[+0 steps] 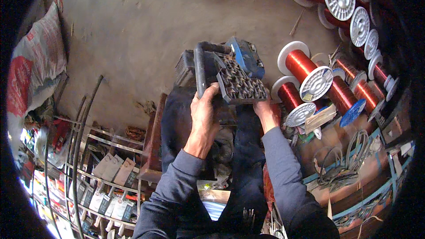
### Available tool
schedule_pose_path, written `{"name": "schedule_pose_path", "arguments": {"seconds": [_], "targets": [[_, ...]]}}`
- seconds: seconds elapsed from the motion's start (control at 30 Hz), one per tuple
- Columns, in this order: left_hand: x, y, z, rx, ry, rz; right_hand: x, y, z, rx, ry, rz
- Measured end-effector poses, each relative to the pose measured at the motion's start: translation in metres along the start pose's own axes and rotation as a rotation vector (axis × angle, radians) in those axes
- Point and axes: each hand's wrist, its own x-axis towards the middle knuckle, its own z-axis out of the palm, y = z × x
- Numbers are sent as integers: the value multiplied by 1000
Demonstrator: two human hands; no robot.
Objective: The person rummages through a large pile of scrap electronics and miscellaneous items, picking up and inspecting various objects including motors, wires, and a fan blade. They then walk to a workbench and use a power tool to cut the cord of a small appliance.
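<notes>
In front of me is a blue and black machine [232,69] with a thick black bar handle [200,66] and a black plate covered in raised studs [244,84]. My left hand [206,116] is closed around the lower end of the handle, thumb on top. At the near right corner of the studded plate is my right hand [265,111]; its fingers are hidden under the plate, so its hold there cannot be made out fully. A blue housing [247,58] forms the far right part of the machine. Dark trousers show beneath both forearms.
Spools of copper-coloured wire [300,66] stand and lie at the right. Below them are coils of grey cable [342,169]. A metal wire rack [109,179] with boxed or bagged goods stands at the lower left, near upright dark rods [86,116]. A red and white sack [40,59] leans at the far left.
</notes>
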Motion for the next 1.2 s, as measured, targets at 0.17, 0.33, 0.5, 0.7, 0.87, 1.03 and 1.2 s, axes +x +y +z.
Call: {"name": "schedule_pose_path", "arguments": {"seconds": [0.17, 0.33, 0.5, 0.7, 0.87, 1.03, 1.2], "targets": [[0, -5, -3, -1, -9, 13, -20, -37, 30, -56, 271, 269], [6, -9, -5, -28, -101, 73, -35, -47, 29, -184, 248, 74], [16, -10, -11, 88, -215, 166, -33, -65, 48, 155, 319, 16], [17, -19, -14, 201, -251, 185, -10, -33, 58, -354, 342, 121], [5, -24, -1, 230, -202, 184, 24, -20, 55, -204, 95, -194], [-24, -34, 10, 336, -239, 210, -45, -77, 40, -43, 239, 178], [-76, -75, -9, 319, -363, 158, -115, -96, -7, 43, 365, 370]]}}
